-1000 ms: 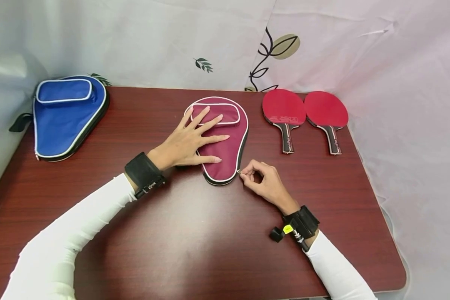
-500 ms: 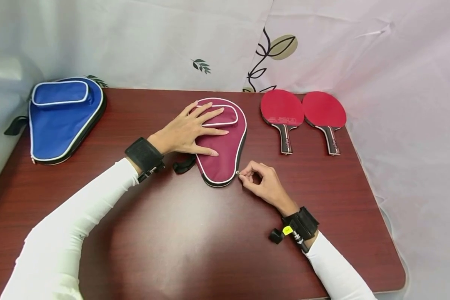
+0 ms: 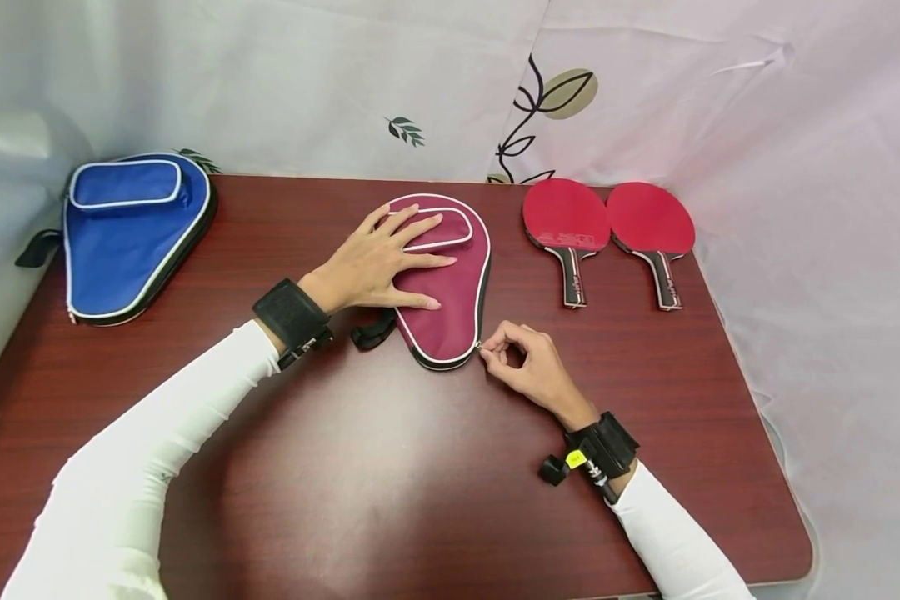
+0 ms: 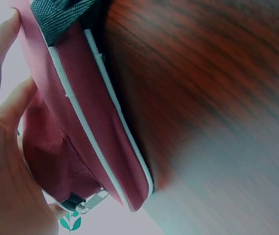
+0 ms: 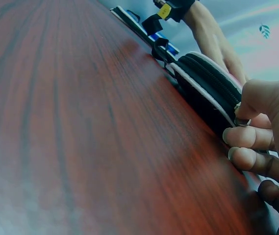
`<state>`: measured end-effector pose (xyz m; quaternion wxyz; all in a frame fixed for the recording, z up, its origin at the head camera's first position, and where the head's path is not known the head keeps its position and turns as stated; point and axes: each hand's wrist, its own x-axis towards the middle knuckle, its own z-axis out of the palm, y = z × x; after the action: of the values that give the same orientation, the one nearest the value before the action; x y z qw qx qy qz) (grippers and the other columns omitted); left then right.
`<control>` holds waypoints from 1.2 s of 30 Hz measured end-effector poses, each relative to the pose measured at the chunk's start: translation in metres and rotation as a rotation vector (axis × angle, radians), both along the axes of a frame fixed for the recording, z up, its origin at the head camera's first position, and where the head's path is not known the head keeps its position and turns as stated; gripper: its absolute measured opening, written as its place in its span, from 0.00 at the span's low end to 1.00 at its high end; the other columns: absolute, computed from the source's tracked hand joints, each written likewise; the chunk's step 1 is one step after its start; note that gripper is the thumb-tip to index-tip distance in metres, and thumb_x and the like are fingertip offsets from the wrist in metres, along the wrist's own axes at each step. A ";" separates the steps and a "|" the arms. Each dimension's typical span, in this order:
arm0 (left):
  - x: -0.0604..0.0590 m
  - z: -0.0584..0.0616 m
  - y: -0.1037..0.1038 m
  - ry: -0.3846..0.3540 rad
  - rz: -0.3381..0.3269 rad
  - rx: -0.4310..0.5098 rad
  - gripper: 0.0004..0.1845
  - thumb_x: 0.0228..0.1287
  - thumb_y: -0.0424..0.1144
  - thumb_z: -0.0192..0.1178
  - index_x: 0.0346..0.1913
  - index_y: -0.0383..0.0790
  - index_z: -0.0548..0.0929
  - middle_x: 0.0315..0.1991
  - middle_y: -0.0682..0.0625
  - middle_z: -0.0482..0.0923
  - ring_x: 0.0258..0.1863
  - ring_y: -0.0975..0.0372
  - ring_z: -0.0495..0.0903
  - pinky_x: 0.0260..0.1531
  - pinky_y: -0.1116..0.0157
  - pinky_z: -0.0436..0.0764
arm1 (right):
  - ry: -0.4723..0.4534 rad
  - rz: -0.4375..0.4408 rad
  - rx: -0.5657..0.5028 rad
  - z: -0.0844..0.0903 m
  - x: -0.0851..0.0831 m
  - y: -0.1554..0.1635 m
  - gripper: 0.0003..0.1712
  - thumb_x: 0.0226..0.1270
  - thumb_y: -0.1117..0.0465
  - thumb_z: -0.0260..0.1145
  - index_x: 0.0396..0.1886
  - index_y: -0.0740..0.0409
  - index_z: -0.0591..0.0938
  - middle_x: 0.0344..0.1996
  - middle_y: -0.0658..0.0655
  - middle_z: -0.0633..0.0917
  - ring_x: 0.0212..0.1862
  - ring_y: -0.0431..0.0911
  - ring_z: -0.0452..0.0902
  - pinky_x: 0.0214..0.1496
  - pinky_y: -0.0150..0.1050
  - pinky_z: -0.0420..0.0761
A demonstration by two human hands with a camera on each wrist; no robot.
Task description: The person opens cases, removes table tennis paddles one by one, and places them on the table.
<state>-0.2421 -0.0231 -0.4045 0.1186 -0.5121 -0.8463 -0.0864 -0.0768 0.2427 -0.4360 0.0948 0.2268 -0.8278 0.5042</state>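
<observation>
Maroon fabric paddle case (image 3: 450,292), white-piped: left hand (image 3: 378,267) flat on it, fingers spread; right hand (image 3: 528,367) pinches its metal zipper pull (image 3: 478,344).

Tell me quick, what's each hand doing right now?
Left hand: open, fingers spread flat, pressing on the maroon paddle case.
Right hand: closed, pinching the case's zipper pull at its lower edge.

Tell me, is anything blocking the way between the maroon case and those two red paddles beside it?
Nothing visible. Bare table lies between the maroon case and the two red paddles. The left hand rests flat on the case; the right hand pinches its zipper pull.
</observation>
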 end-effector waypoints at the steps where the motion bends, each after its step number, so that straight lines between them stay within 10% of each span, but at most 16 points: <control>1: 0.000 0.000 0.000 -0.001 0.004 0.001 0.39 0.55 0.77 0.59 0.68 0.66 0.78 0.77 0.43 0.62 0.74 0.43 0.59 0.72 0.40 0.51 | 0.001 -0.001 0.003 0.000 0.000 0.000 0.08 0.57 0.75 0.72 0.29 0.61 0.84 0.21 0.52 0.79 0.26 0.54 0.74 0.28 0.48 0.72; 26: -0.001 -0.003 0.000 0.004 0.007 0.006 0.38 0.55 0.77 0.58 0.67 0.65 0.79 0.76 0.43 0.62 0.74 0.43 0.59 0.72 0.40 0.50 | -0.064 0.094 -0.014 0.002 0.015 -0.015 0.08 0.57 0.76 0.73 0.30 0.62 0.83 0.22 0.53 0.81 0.24 0.48 0.75 0.23 0.48 0.73; 36: 0.000 -0.001 -0.002 0.006 0.012 0.018 0.39 0.55 0.78 0.58 0.67 0.65 0.79 0.76 0.43 0.62 0.74 0.43 0.59 0.73 0.40 0.49 | -0.046 0.078 0.042 -0.020 0.014 -0.021 0.07 0.62 0.62 0.76 0.33 0.47 0.85 0.26 0.40 0.86 0.23 0.38 0.75 0.22 0.29 0.70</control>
<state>-0.2416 -0.0247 -0.4055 0.1264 -0.5063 -0.8481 -0.0917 -0.0626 0.2215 -0.4557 0.0515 0.2491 -0.8307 0.4953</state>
